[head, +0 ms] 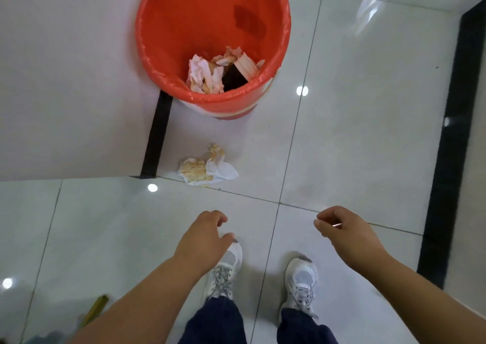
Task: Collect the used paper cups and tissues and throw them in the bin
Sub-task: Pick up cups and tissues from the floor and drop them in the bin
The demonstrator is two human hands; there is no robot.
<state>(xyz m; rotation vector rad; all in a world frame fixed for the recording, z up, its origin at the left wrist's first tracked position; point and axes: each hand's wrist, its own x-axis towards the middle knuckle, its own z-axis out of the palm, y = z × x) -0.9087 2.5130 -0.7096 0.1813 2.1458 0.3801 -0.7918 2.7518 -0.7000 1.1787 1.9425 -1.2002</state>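
Person standing, looking down at the floor. Red-lined bin stands on the floor ahead, against the wall. Already in it: crumpled stained tissues and what looks like a paper cup on its side.

One stained tissue wad lies on the floor outside the bin, near its front and just beside the end of a black strip. It touches neither the bin nor the shoes.

Left hand and right hand hang low over the floor, well short of the wad. Fingers on both are loosely curled and released, holding nothing. There is a small shiny streak at the right fingers; cannot tell what it is.

Judgement: the job is nearly done, with this wad left to pick up and drop in.

Risks:
- The wad looks like two lobes, maybe two pieces, so a quick pinch on one could leave the other behind.
- The stains suggest damp paper, which could tear or stick to the tile.
- Letting go from standing height could see it drift past the rim.
- The bin looks light, so a bump while bending could tip it.
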